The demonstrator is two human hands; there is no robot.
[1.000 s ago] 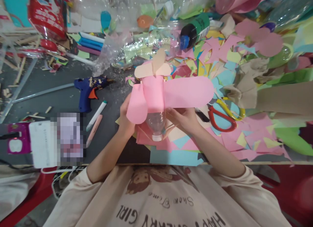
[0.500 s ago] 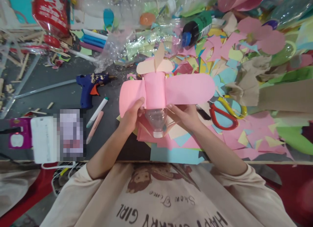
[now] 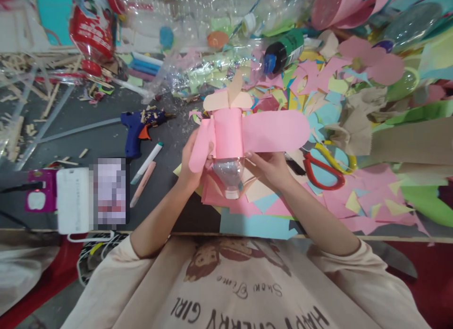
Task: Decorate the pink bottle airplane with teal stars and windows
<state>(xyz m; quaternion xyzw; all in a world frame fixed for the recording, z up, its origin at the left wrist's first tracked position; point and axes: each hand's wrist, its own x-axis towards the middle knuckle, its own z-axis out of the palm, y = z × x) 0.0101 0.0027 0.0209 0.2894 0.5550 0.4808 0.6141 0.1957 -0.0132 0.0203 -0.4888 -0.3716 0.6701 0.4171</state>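
A: Your left hand (image 3: 193,164) is pinched shut on the left pink flap (image 3: 201,147), bending it down against the bottle (image 3: 229,171). It looks like you're pressing it flush to the side.

B: And your right hand (image 3: 269,168) is closed on the bottle from the other side, under the right pink flap (image 3: 276,130), likely to steady it. You hold it just over the counter (image 3: 106,149), cap toward you, above the paper scraps (image 3: 262,211). The scissors (image 3: 323,171) lie just beside.
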